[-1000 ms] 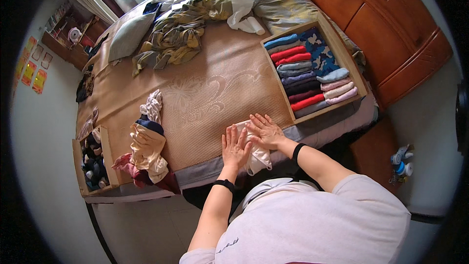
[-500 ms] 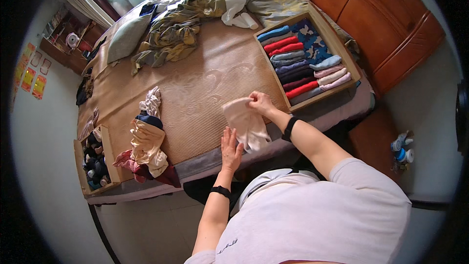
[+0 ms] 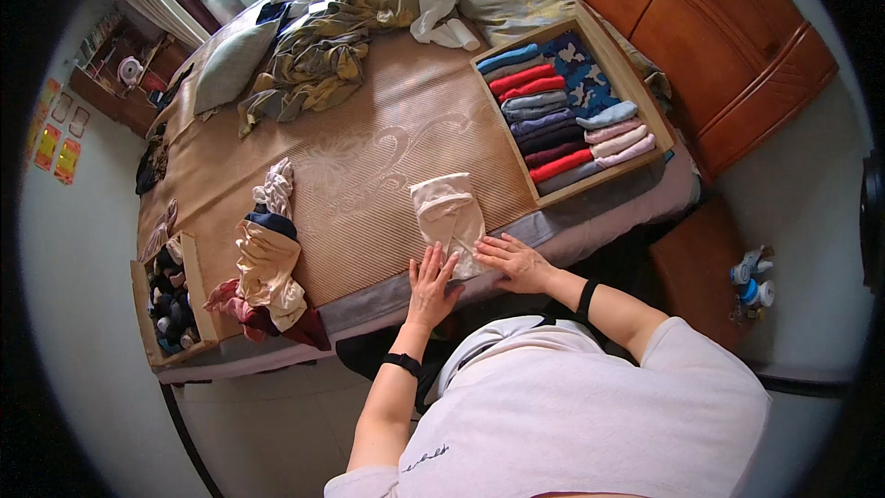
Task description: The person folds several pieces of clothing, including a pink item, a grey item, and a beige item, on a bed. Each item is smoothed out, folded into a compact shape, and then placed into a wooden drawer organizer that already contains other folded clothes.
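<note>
A pale beige garment (image 3: 448,215) lies folded into a narrow strip on the woven mat (image 3: 369,157) of the bed, near the bed's front edge. My left hand (image 3: 431,282) lies flat with fingers spread on the strip's near end. My right hand (image 3: 513,259) presses flat at the near right corner of the same garment. Neither hand grips anything.
A wooden drawer tray (image 3: 616,74) with several rolled clothes sits right of the garment. A heap of unfolded clothes (image 3: 267,258) lies to the left, beside a smaller box (image 3: 175,304) of dark items. Bedding and a pillow (image 3: 230,65) lie at the far end. A wooden headboard (image 3: 728,55) stands right.
My right hand held up the far end of the garment half a second ago; now the garment lies laid out longer and flat, and both hands rest on its near end.
</note>
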A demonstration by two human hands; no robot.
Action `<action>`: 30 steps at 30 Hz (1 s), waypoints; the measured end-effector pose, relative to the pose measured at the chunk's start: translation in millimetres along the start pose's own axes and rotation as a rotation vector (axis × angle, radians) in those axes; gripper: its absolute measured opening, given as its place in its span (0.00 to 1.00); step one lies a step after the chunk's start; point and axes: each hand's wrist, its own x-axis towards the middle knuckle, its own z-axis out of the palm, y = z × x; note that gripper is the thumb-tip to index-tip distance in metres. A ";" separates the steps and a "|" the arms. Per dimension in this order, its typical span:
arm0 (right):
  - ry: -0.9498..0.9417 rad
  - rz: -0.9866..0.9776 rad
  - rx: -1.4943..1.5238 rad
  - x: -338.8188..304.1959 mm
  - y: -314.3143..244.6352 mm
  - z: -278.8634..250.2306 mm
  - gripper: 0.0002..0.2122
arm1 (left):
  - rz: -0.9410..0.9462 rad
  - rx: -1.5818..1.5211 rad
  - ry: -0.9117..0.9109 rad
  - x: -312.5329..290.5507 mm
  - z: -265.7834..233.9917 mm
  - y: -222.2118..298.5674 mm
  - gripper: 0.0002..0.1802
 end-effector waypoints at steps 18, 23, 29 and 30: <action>0.135 0.600 0.452 65.0 25.3 12.8 0.13 | -0.400 -0.417 0.086 59.1 -0.4 -22.3 0.09; 0.120 0.712 0.513 71.1 25.2 18.3 0.12 | -0.464 -0.365 0.253 47.6 1.2 -2.2 0.13; 0.087 0.795 0.678 69.3 34.3 19.7 0.20 | -0.065 -0.006 0.264 20.4 3.1 18.1 0.26; 0.125 0.788 0.746 70.5 36.4 19.9 0.21 | -0.059 -0.005 0.221 21.1 5.4 15.5 0.27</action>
